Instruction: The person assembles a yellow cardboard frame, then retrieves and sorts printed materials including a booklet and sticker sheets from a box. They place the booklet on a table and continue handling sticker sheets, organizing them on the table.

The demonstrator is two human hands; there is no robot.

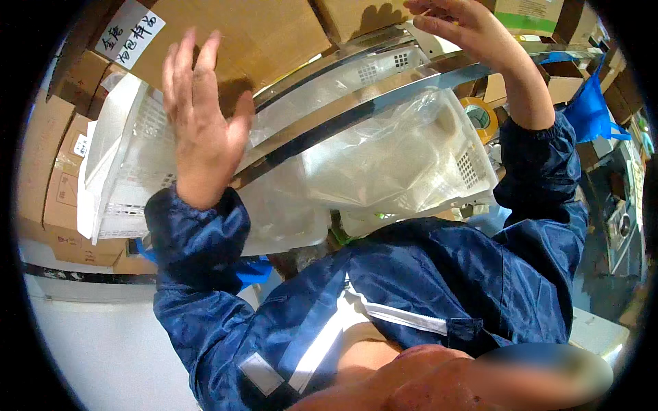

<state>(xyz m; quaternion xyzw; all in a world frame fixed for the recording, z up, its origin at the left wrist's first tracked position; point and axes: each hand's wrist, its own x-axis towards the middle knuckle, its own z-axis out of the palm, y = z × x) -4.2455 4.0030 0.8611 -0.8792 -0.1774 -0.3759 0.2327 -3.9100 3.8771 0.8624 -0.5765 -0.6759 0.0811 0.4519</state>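
My left hand point(203, 118) is raised with its fingers apart and its back towards me. It overlaps a large cardboard box point(257, 41) that bears a white label point(130, 33) with handwriting; I cannot tell whether they touch. At the top edge, my right hand point(457, 23) is partly cut off, holds nothing visible and casts a shadow on a second cardboard box point(354, 18). Below and between my hands, a metal shelf rail point(354, 123) runs slantwise. In front of my chest is a white plastic basket point(475, 149) with clear plastic film point(380, 159) in it.
Another white basket point(126, 180) stands on the left, beside stacked cartons point(67, 190). A roll of tape point(478, 120) sits right of the lined basket. Farther right hangs a blue bag-like item point(588, 110). A white surface point(103, 329) lies at lower left.
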